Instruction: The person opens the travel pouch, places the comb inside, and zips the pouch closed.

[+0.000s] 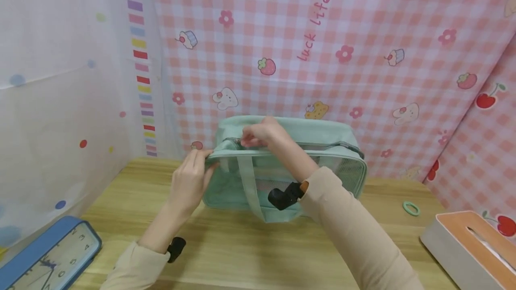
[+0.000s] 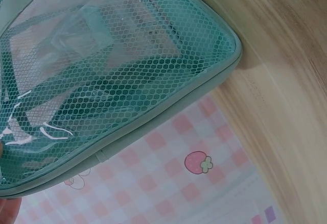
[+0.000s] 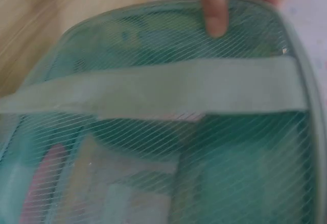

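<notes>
A mint-green bag (image 1: 225,189) with a see-through mesh front stands upright on the table, its carrying strap (image 1: 249,178) hanging down the front. My left hand (image 1: 190,177) grips the bag's upper left corner; in the right wrist view its thumb (image 3: 214,12) presses on the mesh front, with fingers behind the rim. Above the opening, my right hand (image 1: 262,132) has its fingers curled at the left end of the dark zipper (image 1: 314,146). The zipper pull itself is hidden by those fingers. Through the mesh (image 2: 138,81), inner pockets or contents show indistinctly.
A blue-framed clock (image 1: 60,254) lies at the front left of the wooden table (image 1: 225,254). At the right are a green ring (image 1: 411,208) and a white box with an orange top (image 1: 463,232). Pink checked cloth (image 1: 282,88) hangs close behind the bag.
</notes>
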`<action>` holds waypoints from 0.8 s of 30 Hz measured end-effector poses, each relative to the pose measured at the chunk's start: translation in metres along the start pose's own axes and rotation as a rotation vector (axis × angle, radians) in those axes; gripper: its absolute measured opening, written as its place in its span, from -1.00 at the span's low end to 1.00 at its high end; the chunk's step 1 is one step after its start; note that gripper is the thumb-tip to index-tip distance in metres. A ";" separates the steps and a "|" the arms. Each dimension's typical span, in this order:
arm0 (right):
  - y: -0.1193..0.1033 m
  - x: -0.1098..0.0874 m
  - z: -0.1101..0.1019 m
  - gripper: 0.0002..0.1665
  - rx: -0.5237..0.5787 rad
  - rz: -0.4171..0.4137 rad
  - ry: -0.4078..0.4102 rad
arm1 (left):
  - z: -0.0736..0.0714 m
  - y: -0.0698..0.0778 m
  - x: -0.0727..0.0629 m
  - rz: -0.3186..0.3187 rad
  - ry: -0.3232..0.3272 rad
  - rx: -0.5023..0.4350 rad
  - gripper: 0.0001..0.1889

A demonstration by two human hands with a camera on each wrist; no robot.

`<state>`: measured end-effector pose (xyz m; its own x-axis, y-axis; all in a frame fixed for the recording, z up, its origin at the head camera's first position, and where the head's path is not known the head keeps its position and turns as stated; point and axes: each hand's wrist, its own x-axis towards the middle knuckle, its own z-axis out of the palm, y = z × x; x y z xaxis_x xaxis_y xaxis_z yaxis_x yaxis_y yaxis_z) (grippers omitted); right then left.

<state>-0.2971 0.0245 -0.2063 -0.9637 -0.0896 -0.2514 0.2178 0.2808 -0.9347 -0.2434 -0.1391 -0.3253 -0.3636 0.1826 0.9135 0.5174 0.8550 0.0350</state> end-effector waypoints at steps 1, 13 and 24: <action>0.002 0.001 -0.002 -0.34 -0.005 0.010 -0.008 | 0.000 0.000 0.000 0.000 -0.005 -0.003 -0.65; -0.014 -0.011 0.009 -0.23 -0.013 -0.091 -0.002 | 0.000 -0.002 -0.001 0.008 0.011 0.005 -0.64; 0.005 0.005 -0.009 -0.66 0.015 -0.005 -0.035 | 0.002 -0.001 -0.001 0.021 0.010 0.005 -0.65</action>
<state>-0.3023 0.0346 -0.2104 -0.9589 -0.1246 -0.2550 0.2152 0.2662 -0.9396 -0.2451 -0.1395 -0.3266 -0.3445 0.1958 0.9181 0.5212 0.8533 0.0137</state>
